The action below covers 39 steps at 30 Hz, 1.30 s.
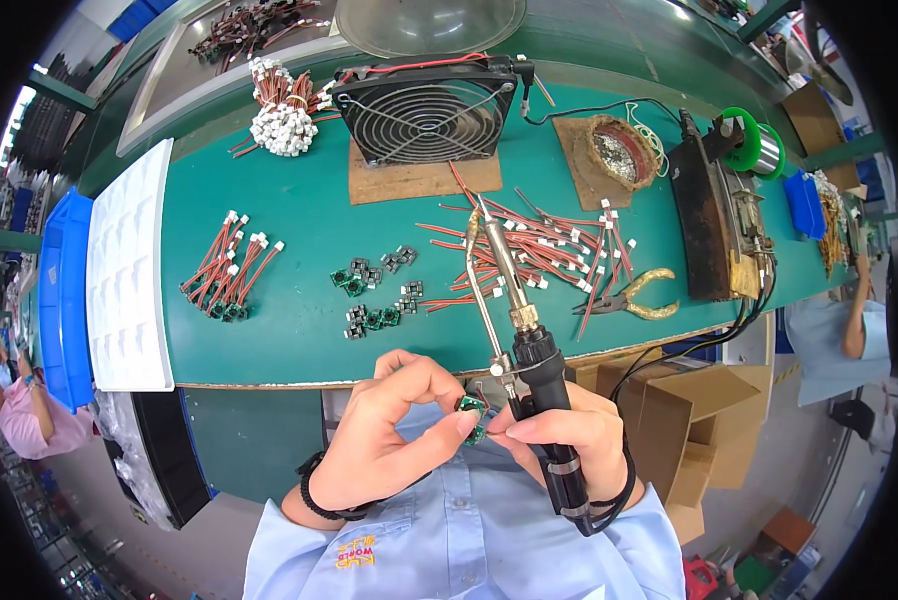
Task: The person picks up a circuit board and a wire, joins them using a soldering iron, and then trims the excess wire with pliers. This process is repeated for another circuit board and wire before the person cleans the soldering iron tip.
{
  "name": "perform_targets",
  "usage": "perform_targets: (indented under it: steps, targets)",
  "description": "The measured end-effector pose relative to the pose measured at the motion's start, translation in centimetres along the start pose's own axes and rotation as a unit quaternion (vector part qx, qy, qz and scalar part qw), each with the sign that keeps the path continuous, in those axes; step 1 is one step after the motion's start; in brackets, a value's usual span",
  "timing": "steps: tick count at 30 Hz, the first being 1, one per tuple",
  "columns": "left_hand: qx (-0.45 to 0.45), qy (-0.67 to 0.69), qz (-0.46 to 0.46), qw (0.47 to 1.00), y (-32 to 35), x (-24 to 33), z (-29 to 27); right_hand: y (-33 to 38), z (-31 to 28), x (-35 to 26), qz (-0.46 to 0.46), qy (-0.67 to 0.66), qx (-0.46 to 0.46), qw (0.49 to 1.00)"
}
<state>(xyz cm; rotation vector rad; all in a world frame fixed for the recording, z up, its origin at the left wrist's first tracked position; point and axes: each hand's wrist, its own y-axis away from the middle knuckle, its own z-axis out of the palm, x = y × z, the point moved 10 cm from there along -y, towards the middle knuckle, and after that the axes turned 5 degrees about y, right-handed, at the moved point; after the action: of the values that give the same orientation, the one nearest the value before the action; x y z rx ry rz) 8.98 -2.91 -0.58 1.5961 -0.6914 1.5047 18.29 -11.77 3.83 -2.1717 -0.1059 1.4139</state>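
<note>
Green board (472, 417) pinched between both hands' fingers (449, 425).

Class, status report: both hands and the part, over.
Left hand pinching small green circuit board. Right hand gripping soldering iron, also touching board. Nothing in the way.

I see a long green surface (299, 240) stretching across a workshop, its front edge pale. Blue bins (64, 300) and a white moulded tray (129, 270) sit at its left. Brown cardboard boxes (669, 420) stand on the grey floor (99, 530) below; daylight glares far left.
</note>
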Motion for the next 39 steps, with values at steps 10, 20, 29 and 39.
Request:
perform_targets:
  steps: [10,20,29,39]
  targets:
    - [0.015,-0.088,0.041,0.995,0.1,1.4,0.1,-0.2,0.1,-0.2,-0.004,0.027,-0.012,1.000]
    - [0.045,-0.180,0.079,0.979,0.3,2.2,0.4,0.0,0.3,0.1,0.002,0.063,-0.022,0.998]
    - [0.066,-0.139,0.083,0.985,0.4,2.1,-0.2,0.4,-0.2,0.5,0.049,0.046,0.058,0.996]
    - [0.050,-0.045,0.049,0.997,0.7,0.1,-0.7,0.7,0.1,0.5,0.062,0.015,0.019,0.998]
